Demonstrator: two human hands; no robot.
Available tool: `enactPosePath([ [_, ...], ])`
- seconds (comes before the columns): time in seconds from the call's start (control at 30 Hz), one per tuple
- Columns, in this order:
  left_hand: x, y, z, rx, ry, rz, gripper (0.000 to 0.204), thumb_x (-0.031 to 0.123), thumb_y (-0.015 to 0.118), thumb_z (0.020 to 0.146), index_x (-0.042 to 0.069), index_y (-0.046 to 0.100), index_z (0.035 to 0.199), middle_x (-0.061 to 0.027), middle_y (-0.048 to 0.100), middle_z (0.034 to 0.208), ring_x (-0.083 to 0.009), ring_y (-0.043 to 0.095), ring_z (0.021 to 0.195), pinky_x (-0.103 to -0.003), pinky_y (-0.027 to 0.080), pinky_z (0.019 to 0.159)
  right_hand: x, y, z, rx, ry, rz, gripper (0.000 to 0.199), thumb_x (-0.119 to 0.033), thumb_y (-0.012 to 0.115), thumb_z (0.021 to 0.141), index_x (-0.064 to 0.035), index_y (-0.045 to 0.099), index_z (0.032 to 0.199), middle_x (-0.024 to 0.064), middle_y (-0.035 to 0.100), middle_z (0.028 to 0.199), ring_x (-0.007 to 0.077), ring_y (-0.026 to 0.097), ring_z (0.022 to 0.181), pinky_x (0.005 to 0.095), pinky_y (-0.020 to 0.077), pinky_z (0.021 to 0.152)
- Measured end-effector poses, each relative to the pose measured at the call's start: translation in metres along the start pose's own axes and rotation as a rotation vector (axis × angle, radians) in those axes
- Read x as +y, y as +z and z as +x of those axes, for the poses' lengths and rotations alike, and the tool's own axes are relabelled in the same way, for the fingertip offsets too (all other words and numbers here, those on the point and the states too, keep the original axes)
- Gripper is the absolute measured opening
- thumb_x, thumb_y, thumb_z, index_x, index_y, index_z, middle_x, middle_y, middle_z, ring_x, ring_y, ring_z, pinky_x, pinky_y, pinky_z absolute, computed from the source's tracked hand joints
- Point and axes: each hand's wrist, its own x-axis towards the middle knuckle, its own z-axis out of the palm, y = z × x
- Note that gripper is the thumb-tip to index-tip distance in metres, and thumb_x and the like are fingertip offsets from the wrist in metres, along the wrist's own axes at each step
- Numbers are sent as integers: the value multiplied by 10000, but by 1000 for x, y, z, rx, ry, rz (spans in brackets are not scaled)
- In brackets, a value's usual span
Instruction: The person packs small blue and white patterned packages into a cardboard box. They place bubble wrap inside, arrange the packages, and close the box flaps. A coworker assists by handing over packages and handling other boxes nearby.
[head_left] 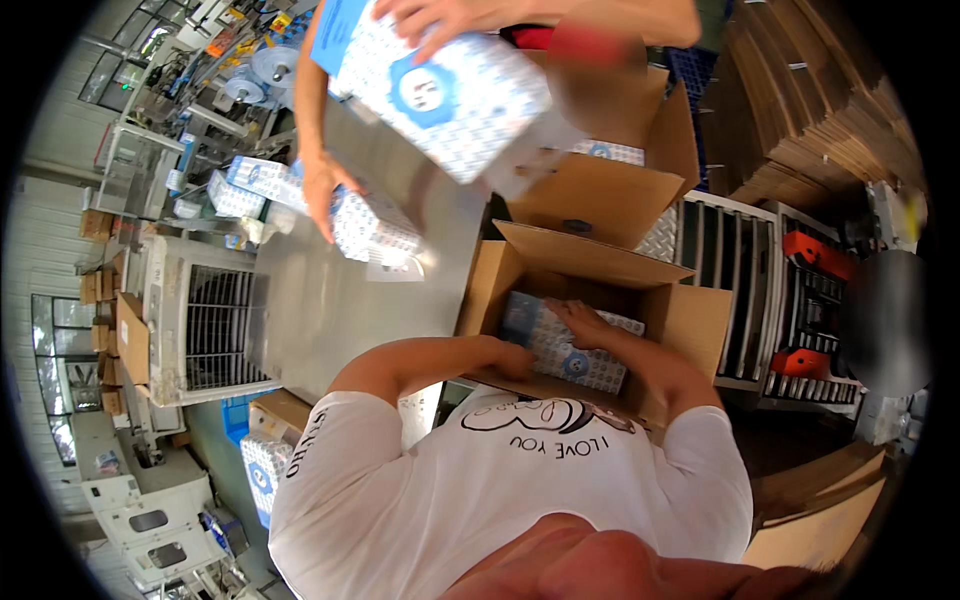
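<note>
Both my arms reach down into an open cardboard box (610, 262) in front of me. Inside lies a white package (575, 352) with a small blue-grey print and a round blue emblem. My right hand (582, 323) rests on top of this package, fingers stretched out. At the box's left near side is my left hand (515, 362), close to the package's left end; its fingers are dim and partly hidden. Across from me, a co-worker's hand (430, 18) grips a larger printed package (440, 95). That person's other hand (322, 190) touches a printed package (370, 225) on the metal table.
A second open carton (595, 200) stands just beyond mine. The metal table (350, 320) lies to the left, with more printed packages (262, 180) on it. A roller conveyor (705, 285) runs at the right, below stacked flat cardboard (815, 110).
</note>
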Motion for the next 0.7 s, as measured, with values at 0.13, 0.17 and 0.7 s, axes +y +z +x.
enactPosePath([
  [0.13,-11,-31,-99,463,-103,-617,480,221,579,921,34,446,1342,-153,636,1122,-290,629,969,-378,499,857,-22,-1,43,-252,308,-263,795,-50,696,681,-62,384,1411,217,561,1226,404,564,1034,435,466,895],
  [0.17,-45,-2,-102,825,14,-736,390,110,544,939,61,477,1320,-85,666,999,-233,645,844,-325,522,750,-40,-14,59,-384,189,-278,649,-77,684,711,-46,467,1322,210,593,1163,389,583,982,426,478,863],
  [0.7,-171,136,-232,1313,-437,-344,635,421,692,801,57,506,1288,-216,479,1309,-334,484,1183,-426,401,999,-390,-177,504,524,-111,-633,1026,-551,694,729,-131,175,1507,227,379,1440,372,375,1326,427,317,1078],
])
